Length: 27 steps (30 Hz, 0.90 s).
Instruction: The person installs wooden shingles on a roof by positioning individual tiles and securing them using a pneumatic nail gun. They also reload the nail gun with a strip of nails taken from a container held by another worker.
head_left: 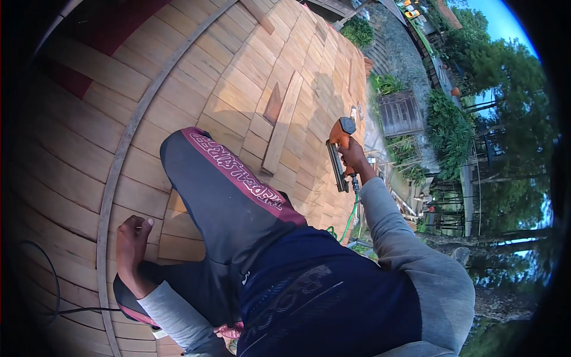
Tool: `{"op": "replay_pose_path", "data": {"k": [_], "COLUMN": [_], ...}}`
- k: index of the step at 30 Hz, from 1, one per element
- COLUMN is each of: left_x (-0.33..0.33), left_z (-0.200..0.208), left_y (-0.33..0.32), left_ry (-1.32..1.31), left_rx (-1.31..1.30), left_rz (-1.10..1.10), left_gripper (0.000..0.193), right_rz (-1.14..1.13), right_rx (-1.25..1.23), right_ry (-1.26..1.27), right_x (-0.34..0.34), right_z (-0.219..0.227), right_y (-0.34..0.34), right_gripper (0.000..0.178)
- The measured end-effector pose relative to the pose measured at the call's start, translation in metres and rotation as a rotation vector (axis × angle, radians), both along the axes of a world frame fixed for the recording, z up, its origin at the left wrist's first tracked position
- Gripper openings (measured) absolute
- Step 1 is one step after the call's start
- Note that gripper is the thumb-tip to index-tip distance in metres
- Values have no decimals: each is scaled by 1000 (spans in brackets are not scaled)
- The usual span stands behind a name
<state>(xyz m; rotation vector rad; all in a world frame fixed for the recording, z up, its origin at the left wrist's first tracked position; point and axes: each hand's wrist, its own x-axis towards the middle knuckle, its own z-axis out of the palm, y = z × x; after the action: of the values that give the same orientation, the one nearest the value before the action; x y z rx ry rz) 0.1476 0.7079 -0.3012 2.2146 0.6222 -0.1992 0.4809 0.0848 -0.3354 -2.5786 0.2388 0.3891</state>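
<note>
An orange and black nail gun (340,132) is gripped in my right hand (353,156), out at the right above the edge of the wooden surface. Its dark magazine slants down alongside my fingers, and a green air hose (352,217) runs from a metal fitting at its handle. My left hand (132,245) is at the lower left beside my bent knee, over the wooden shingles (178,101). Its fingers are curled with the thumb up against them; what they hold, if anything, does not show.
A loose plank (284,122) and a dark wedge-shaped offcut (273,105) lie on the shingles ahead. A long curved batten (123,146) crosses at the left. A black cable (57,285) loops at lower left. Past the right edge are plants and a paved yard below.
</note>
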Motion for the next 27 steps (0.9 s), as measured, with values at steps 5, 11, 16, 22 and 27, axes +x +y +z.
{"op": "replay_pose_path", "data": {"k": [5,11,16,22,27], "left_x": [4,4,4,4,4], "left_z": [2,-3,0,0,-2], "left_y": [-5,-5,-7,-7,-5], "left_ry": [28,21,29,23,43], "left_rx": [-20,-3,1,0,9], "left_rz": [11,-3,-1,-3,-2], "left_gripper": [38,38,38,38,39], "right_rz": [-25,-37,-53,-49,-20], "right_rx": [-28,-44,-64,-85,-140], "right_ry": [-6,-3,-7,-62,-65], "right_x": [-5,0,5,9,8], "right_z": [-2,-9,-10,-18,-19], "right_y": [-2,-13,-5,-6,-1], "right_gripper": [37,38,45,45,46]}}
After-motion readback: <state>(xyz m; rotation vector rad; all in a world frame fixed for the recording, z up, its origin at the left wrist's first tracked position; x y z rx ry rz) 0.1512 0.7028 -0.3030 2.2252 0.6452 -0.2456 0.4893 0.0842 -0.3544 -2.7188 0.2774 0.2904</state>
